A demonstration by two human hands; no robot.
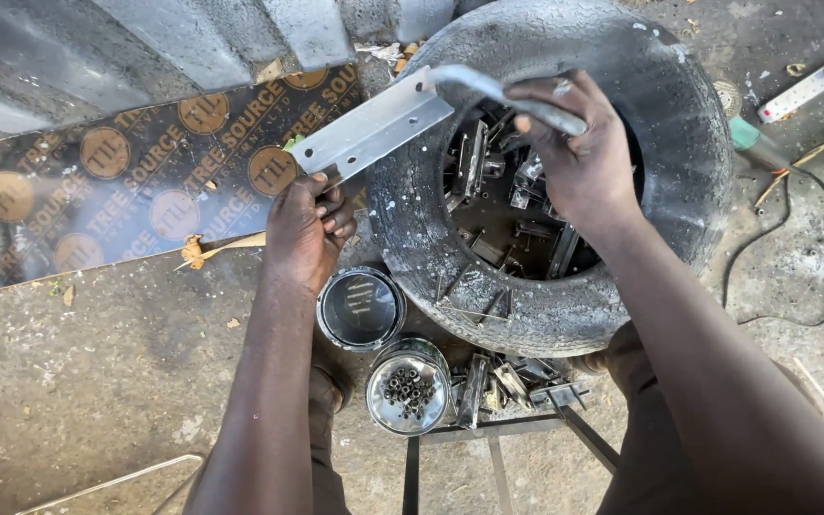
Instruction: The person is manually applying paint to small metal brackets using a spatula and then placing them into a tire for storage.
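Observation:
My left hand (309,226) grips the lower end of a flat grey metal bar with holes (374,129), held slanting up to the right. My right hand (579,157) is closed around a bent grey metal rod (488,88) that joins the bar's upper end. Both hands hold the piece above the rim of an old black tyre (679,162) lying flat on the ground. Metal scraps (503,205) fill the tyre's centre.
Two round tins sit by my knees: one dark inside (361,307), one holding small metal nuts (408,387). More metal parts (512,377) lie on a steel frame (488,434). A printed brown board (126,181) lies at left. A power strip (798,93) and cable (793,238) are at right.

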